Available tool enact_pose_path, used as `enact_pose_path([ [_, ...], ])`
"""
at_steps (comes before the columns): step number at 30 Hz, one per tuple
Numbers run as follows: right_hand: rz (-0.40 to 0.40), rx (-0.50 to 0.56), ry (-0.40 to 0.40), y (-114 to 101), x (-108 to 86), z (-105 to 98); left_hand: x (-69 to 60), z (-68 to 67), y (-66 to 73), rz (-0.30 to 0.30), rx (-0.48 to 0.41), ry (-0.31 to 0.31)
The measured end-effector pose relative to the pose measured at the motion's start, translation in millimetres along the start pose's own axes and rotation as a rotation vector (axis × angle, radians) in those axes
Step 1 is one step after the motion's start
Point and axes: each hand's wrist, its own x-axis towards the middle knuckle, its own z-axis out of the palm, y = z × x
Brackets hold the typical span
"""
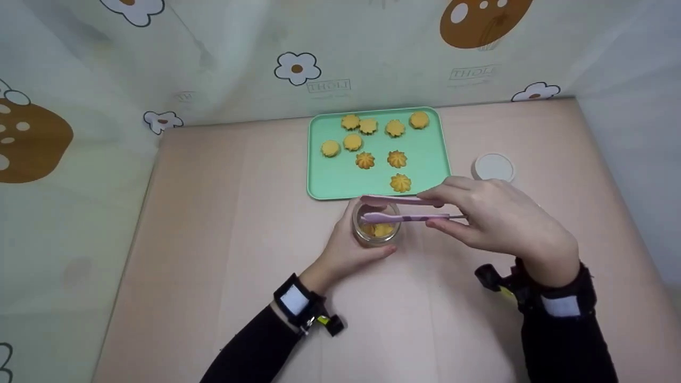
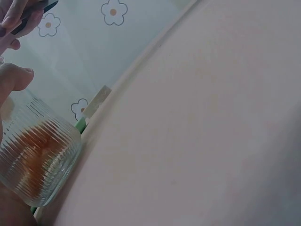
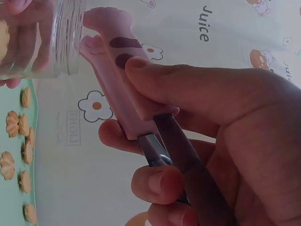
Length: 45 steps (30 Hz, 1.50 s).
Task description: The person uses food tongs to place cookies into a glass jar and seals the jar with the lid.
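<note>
My left hand [image 1: 340, 246] grips a clear ribbed glass jar [image 2: 51, 155], its mouth facing up in the head view. Inside the jar lie a few yellow cookies [image 1: 383, 230]; their number is hard to tell. My right hand [image 1: 500, 218] holds pink tongs [image 3: 120, 52] by their arms, thumb on one arm and fingers on the other. Over the jar's mouth the tong tips stand apart, with nothing seen between them. Just beyond the jar, several flower-shaped cookies [image 1: 400, 183] are spread on a green tray [image 1: 338, 178].
A round white lid [image 1: 495, 166] lies to the right of the tray, just past my right hand. The pale table [image 1: 213, 223] meets a patterned curtain [image 1: 229, 64] at the back and on the left side.
</note>
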Motion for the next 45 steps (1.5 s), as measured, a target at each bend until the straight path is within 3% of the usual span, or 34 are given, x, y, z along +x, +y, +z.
enact_pose_path([
  [7,0.003,-0.068,0.167,14.3,3.2,3.5,-0.8,-0.2,-1.2,-0.004,0.020,0.010],
  [10,0.069,-0.117,0.235,25.1,6.1,6.9,-0.8,0.0,-0.7,-0.009,0.029,0.013],
  [13,0.152,-0.116,0.246,34.9,8.2,10.5,-0.6,0.2,-0.3,-0.012,0.031,0.013],
  [22,0.350,-0.072,0.081,56.7,11.5,23.8,-1.1,0.4,-0.4,-0.030,0.027,0.013],
  [31,0.389,-0.024,-0.087,71.3,16.0,34.3,-0.4,0.3,-0.6,-0.026,0.017,0.005],
  [45,0.431,0.076,-0.217,81.1,19.2,46.0,-0.5,0.1,-0.6,-0.026,0.007,-0.001],
])
